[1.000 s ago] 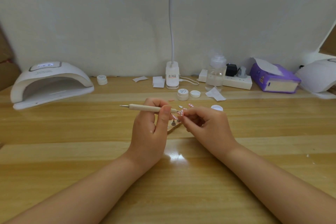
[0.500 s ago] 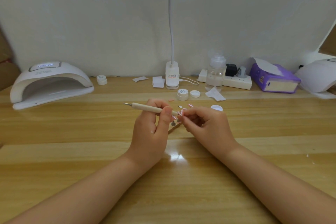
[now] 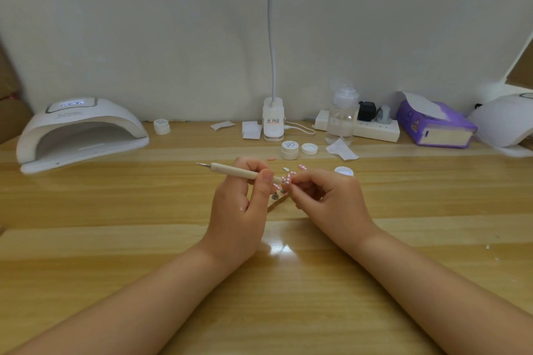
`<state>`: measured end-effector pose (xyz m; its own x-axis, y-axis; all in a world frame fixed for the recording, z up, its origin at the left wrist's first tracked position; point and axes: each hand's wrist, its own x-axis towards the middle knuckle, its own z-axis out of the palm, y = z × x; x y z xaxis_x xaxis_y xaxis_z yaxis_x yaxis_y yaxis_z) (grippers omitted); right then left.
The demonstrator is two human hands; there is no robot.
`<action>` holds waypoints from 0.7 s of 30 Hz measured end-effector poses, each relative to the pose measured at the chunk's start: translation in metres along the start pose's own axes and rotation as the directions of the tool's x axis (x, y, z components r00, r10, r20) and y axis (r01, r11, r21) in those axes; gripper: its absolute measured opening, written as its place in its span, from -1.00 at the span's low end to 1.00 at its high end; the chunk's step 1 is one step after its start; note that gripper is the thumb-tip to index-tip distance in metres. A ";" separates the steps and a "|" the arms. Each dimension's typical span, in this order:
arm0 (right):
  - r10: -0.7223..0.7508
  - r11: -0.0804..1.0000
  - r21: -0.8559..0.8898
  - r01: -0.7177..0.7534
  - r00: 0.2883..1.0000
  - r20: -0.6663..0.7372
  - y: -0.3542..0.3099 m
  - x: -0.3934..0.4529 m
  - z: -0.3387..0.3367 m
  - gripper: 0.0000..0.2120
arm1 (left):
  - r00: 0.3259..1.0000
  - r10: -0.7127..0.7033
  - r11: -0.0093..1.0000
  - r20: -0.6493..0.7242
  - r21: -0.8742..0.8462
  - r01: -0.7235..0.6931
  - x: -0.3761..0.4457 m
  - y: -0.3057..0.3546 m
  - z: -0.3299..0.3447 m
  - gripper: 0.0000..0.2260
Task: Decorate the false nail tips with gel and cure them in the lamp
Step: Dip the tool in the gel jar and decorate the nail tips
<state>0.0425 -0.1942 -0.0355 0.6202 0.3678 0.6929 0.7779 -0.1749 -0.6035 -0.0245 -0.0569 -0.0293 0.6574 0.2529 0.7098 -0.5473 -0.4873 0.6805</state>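
Resting both forearms on the wooden desk (image 3: 115,204), I have my hands close together near its middle. My left hand (image 3: 239,210) has fingers and thumb curled around a wooden dotting tool (image 3: 242,172), which lies nearly level with its metal tip pointing left. My right hand (image 3: 326,199) pinches a false nail tip (image 3: 287,179), pink with white dots, right at the tool's other end. Just below the fingers, small metal nail stands (image 3: 275,196) sit on a wooden strip, partly hidden by my hands.

Just beyond my fingers, a few more nail tips (image 3: 302,166) lie loose on the desk, and a white lid (image 3: 343,171) sits to the right of them. Farther back stand an open gel pot (image 3: 290,149) and its white cap (image 3: 309,149), with a scrap of white paper (image 3: 341,149) to their right.

Along the wall, the white curing lamp (image 3: 78,131) sits at far left with its opening toward me and its display lit. A small white jar (image 3: 161,126) stands right of it. The clip base of the desk lamp (image 3: 273,123) is at centre, its neck rising to the bright head overhead. Right of that come a clear bottle (image 3: 342,115), a white power strip (image 3: 375,130) and a purple tissue box (image 3: 432,127).
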 end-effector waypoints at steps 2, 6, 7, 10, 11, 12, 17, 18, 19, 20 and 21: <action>0.000 1.000 -0.006 0.000 1.000 -0.001 0.000 0.000 0.000 -0.92 | 1.000 0.006 1.000 -0.006 0.000 -0.006 0.000 0.000 0.000 -0.88; 0.031 1.000 0.000 -0.031 0.999 -0.025 -0.001 0.000 0.001 -0.95 | 0.998 0.001 1.000 -0.067 -0.018 -0.002 0.001 -0.002 0.000 -0.92; 0.051 0.999 0.002 -0.051 0.998 -0.029 -0.002 0.000 0.001 -0.96 | 0.996 -0.024 0.999 -0.090 -0.028 0.021 0.001 -0.003 0.000 -0.92; 0.111 0.994 0.030 -0.110 0.993 -0.041 -0.008 0.001 0.002 -0.95 | 0.978 -0.123 0.991 -0.170 -0.078 0.111 0.005 -0.010 -0.002 -0.91; 0.126 0.991 0.046 -0.124 0.991 -0.042 -0.010 0.002 0.003 -0.94 | 0.969 -0.152 0.986 -0.194 -0.099 0.135 0.007 -0.012 -0.002 -0.91; 0.142 0.988 0.064 -0.140 0.989 -0.033 -0.013 0.003 0.005 -0.94 | 0.961 -0.175 0.981 -0.214 -0.116 0.153 0.008 -0.014 -0.002 -0.90; 0.234 0.972 -0.025 -0.232 0.967 0.100 -0.018 0.003 0.022 -0.93 | 0.917 -0.277 0.955 -0.288 -0.185 0.231 0.013 -0.019 -0.005 -0.85; 0.245 0.969 -0.073 -0.237 0.960 0.134 -0.017 0.002 0.025 -0.93 | 0.910 -0.291 0.951 -0.294 -0.197 0.240 0.014 -0.019 -0.005 -0.85; 0.254 0.964 -0.118 -0.237 0.953 0.165 -0.016 0.001 0.026 -0.93 | 0.906 -0.301 0.947 -0.298 -0.204 0.247 0.014 -0.019 -0.005 -0.85; 0.261 0.960 -0.156 -0.233 0.947 0.186 -0.015 0.001 0.027 -0.92 | 0.904 -0.305 0.945 -0.298 -0.208 0.251 0.014 -0.019 -0.005 -0.85; 0.267 0.955 -0.183 -0.231 0.943 0.199 -0.013 0.001 0.028 -0.91 | 0.904 -0.307 0.945 -0.297 -0.208 0.252 0.014 -0.019 -0.004 -0.85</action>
<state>0.0302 -0.1662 -0.0378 0.7722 0.4818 0.4142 0.6183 -0.4198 -0.6645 -0.0068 -0.0406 -0.0315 0.6086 0.6262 0.4874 -0.4591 -0.2231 0.8599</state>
